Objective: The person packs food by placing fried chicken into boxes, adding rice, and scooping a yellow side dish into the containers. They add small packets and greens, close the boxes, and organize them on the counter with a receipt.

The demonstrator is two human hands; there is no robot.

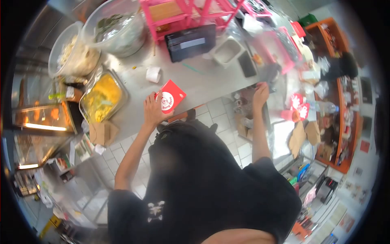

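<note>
My left hand grips a small red box with a round white logo at the counter's front edge. The fingers lie along the box's left side, with the thumb at its near edge. A white paper roll or cup stands just beyond the box. My right hand is stretched out to the right, over the counter's corner, with its fingers closed. A greyish, blurred bag-like thing is beside its fingertips. What these fingers hold, if anything, I cannot make out.
On the steel counter are a foil-lined tray of yellow food, clear tubs, a black tablet-like case, a metal pan and a pink rack. Orange shelves stand at the right. Below is tiled floor.
</note>
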